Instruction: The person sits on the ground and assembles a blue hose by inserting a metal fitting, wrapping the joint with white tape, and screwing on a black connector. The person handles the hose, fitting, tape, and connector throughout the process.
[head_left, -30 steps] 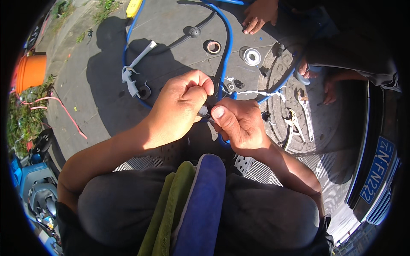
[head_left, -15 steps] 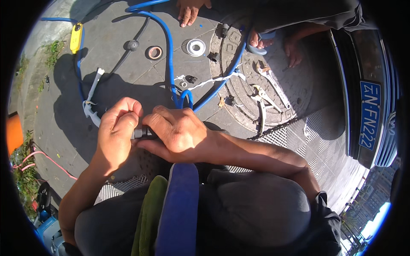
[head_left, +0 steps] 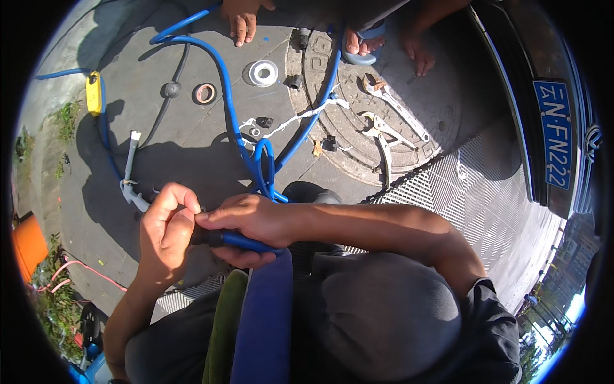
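Close in front of my body, my left hand (head_left: pixel 165 233) pinches the end of a black hose fitting (head_left: pixel 206 237) between thumb and fingers. My right hand (head_left: pixel 249 224) wraps a blue hose (head_left: pixel 240 241) just behind that fitting, its thumb stretched toward the left fingertips. The hose runs into the fitting; part of the joint is hidden by my fingers. Beyond my left hand lies a grey-white spray wand (head_left: pixel 130 165). Past my right forearm, a looped length of blue hose (head_left: pixel 225 83) lies on the paving with a strip of white tape (head_left: pixel 288 123) nearby.
An adjustable wrench (head_left: pixel 400 109) and locking pliers (head_left: pixel 387 141) lie on the round cover (head_left: pixel 358 160). Nearby are a white tape roll (head_left: pixel 274 74), a brown tape roll (head_left: pixel 204 94) and black fittings (head_left: pixel 295 82). Another person's hand (head_left: pixel 242 24) rests at the far side; a car bumper (head_left: pixel 505 96) stands right.
My right hand has turned and opened its grip toward the hose, which now shows in its palm. Left fingers stay at the fitting's end. The view has shifted slightly.
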The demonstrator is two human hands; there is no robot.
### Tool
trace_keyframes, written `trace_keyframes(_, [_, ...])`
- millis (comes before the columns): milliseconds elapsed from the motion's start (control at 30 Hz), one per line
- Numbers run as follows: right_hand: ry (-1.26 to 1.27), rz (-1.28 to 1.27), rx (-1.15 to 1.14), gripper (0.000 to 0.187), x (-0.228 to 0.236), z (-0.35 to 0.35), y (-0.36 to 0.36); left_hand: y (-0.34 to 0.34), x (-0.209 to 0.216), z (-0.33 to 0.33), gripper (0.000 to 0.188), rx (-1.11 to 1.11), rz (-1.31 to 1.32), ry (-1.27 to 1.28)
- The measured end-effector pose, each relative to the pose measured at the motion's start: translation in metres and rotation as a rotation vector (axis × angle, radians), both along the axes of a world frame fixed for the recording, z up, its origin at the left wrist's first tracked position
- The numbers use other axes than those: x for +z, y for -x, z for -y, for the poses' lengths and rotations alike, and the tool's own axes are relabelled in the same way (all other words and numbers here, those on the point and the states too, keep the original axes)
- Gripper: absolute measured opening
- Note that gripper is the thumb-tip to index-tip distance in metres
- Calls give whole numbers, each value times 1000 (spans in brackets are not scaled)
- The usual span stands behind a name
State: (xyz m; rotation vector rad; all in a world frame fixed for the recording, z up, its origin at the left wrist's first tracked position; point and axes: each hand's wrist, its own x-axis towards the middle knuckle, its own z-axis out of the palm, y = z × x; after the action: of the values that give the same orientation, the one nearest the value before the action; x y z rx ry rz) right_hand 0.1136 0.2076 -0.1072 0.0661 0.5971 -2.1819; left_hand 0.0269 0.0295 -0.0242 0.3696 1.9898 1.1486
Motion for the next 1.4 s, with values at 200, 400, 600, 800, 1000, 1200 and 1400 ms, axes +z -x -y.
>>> trace_keyframes(200, [-449,-306,-160,46,7,-6,7,8,2,-3,12,101,96,88])
trace_keyframes(400, [-904,-927,-527,31,10,3,12,15,-17,6,13,204,146,-13])
trace_keyframes(600, [-759,-315,-427,29,10,-7,19,31,-16,13,56,196,355,-183])
trace_keyframes(800, [-826,-476,-617,18,10,-10,35,17,-50,16,49,-45,243,-358])
trace_keyframes(1000, [-777,-433,-519,44,38,-45,43,16,-29,7,29,-115,302,-237])
trace_keyframes(1200, [-950,-1282,-355,51,49,-71,47,17,-9,11,25,-285,186,-212])
trace_keyframes(1400, [-1022,-1589,-429,42,53,-62,37,21,-8,15,27,-365,215,-242])
